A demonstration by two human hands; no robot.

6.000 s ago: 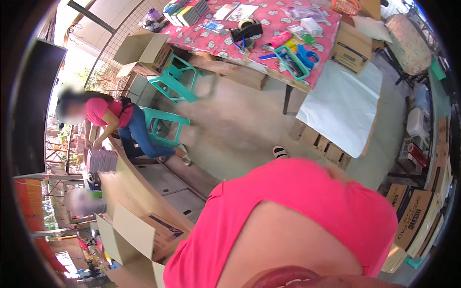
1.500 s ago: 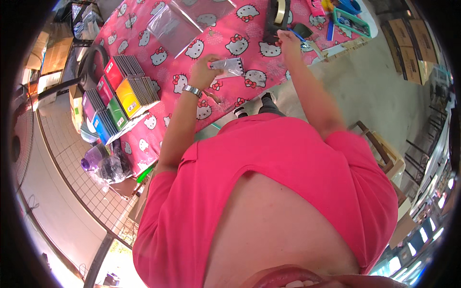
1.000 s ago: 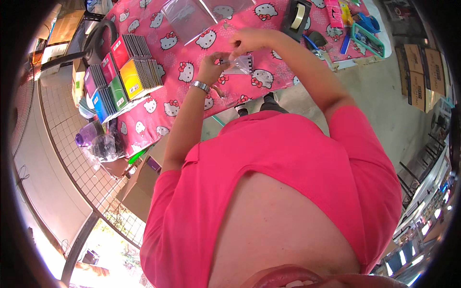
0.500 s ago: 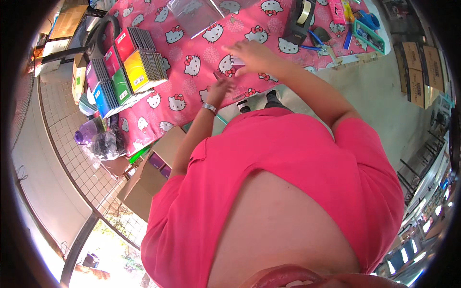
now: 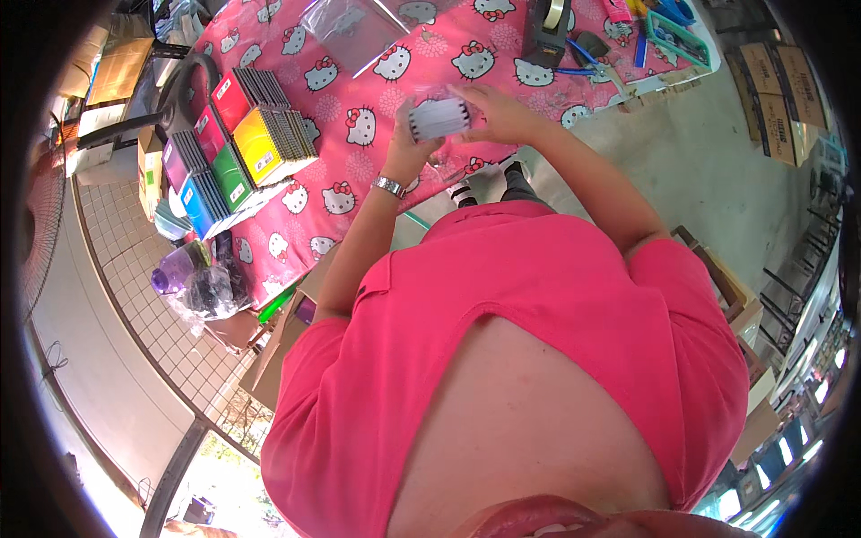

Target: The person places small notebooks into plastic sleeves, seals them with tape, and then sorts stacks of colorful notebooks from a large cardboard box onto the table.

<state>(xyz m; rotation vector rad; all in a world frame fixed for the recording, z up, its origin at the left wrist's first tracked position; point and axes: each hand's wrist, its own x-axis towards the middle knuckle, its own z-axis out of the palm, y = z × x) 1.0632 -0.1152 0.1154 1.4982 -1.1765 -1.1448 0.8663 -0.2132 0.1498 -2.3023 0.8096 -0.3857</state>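
Note:
Above the pink table cover, between my hands, is a small white stack of notebooks (image 5: 439, 118) with rows of dark marks at both ends. They look like spiral-bound pads seen edge-on. My left hand (image 5: 411, 148) grips the stack's left end, the thumb side up along it. At the other end my right hand (image 5: 499, 115) curls around the upper right corner, its fingertips against the stack. A silver watch (image 5: 388, 186) circles my left wrist. To the left stand stacks of spiral notebooks with red, yellow (image 5: 262, 143), green, blue and purple covers.
Clear plastic sleeves (image 5: 353, 38) lie at the table's far side. A black tape dispenser (image 5: 544, 34), pliers with blue handles (image 5: 589, 61) and a teal basket (image 5: 679, 41) are at the far right. A purple bottle (image 5: 172, 268) stands at the left edge; cardboard boxes (image 5: 778, 103) sit beyond the table.
My hands were apart, with a white piece near the right one. Now they hold the white stack between them, and my left hand has moved up. The view has shifted slightly.

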